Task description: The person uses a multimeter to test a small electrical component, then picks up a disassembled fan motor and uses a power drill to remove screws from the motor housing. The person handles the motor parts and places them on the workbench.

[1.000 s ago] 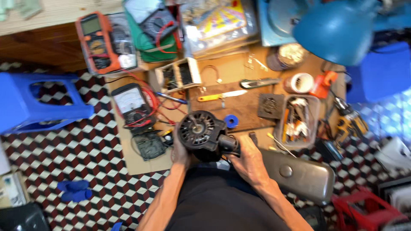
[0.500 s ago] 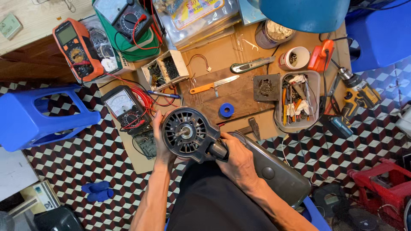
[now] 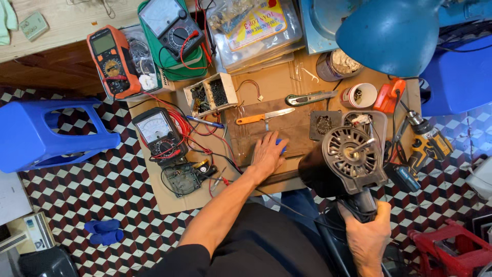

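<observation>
We see our right hand [image 3: 368,233] at about five o'clock in the view, its fingers wrapped tight around the dark neck of a black motor housing [image 3: 342,164] with a round finned grille facing up. The housing hangs in the air just off the near edge of the surface [image 3: 277,82], in front of a small grey parts tray [image 3: 378,119].

Our left hand [image 3: 267,153] lies near the centre, palm down on a brown wooden board [image 3: 294,125], fingers spread fairly wide and resting over a small blue ring [image 3: 281,147] that peeks out at the fingertips; we cannot tell whether they pinch it or only cover it.

At twelve o'clock from that hand lies an orange-handled knife [image 3: 262,117], with a grey utility knife [image 3: 310,97] beyond it. At nine o'clock sits an analogue meter [image 3: 155,132] with red leads, and at ten o'clock an orange digital meter [image 3: 108,56]. A yellow cordless drill [image 3: 428,145] lies at three o'clock.

We judge the housing heavy and rigid, with cast metal or hard plastic ribs, top-heavy on its narrow neck. The neck gives a sure grip for one hand; the grille edge would serve a second hand. The ring looks light, small and apt to roll.
</observation>
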`<state>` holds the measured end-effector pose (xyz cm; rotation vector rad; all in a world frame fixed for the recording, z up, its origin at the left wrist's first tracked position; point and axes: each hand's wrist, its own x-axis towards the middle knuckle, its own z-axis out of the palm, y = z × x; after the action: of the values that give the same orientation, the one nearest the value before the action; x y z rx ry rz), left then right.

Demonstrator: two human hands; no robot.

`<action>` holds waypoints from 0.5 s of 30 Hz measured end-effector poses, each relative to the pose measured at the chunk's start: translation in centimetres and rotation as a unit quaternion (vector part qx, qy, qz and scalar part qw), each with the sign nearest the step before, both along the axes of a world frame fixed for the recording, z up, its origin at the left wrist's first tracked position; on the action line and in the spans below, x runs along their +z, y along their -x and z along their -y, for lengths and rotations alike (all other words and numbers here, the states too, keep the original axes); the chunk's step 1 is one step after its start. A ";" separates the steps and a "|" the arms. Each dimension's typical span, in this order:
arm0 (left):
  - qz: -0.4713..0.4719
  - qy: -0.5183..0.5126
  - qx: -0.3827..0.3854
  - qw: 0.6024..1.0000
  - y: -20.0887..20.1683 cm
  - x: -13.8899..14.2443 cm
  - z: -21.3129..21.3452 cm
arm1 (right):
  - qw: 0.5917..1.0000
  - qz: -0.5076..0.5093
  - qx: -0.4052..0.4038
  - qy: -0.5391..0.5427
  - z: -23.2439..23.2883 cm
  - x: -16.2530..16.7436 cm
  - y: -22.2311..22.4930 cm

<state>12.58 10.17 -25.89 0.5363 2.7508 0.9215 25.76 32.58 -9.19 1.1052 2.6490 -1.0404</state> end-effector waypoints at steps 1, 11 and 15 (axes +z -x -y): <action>0.016 0.018 0.002 1.000 0.0 -0.1 -0.2 | 1.000 -0.008 -0.001 -0.007 -0.3 -0.7 -0.3; 0.027 -0.169 0.336 0.926 5.9 4.4 3.8 | 0.995 -0.046 0.055 0.068 2.6 -7.1 8.8; -0.129 -0.122 0.303 0.936 15.7 7.0 4.9 | 0.993 -0.013 0.065 0.100 5.2 -7.3 12.8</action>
<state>-3.11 5.31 -18.94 -0.2092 3.1213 1.4229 12.95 27.43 -16.53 0.8723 2.5283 -1.2683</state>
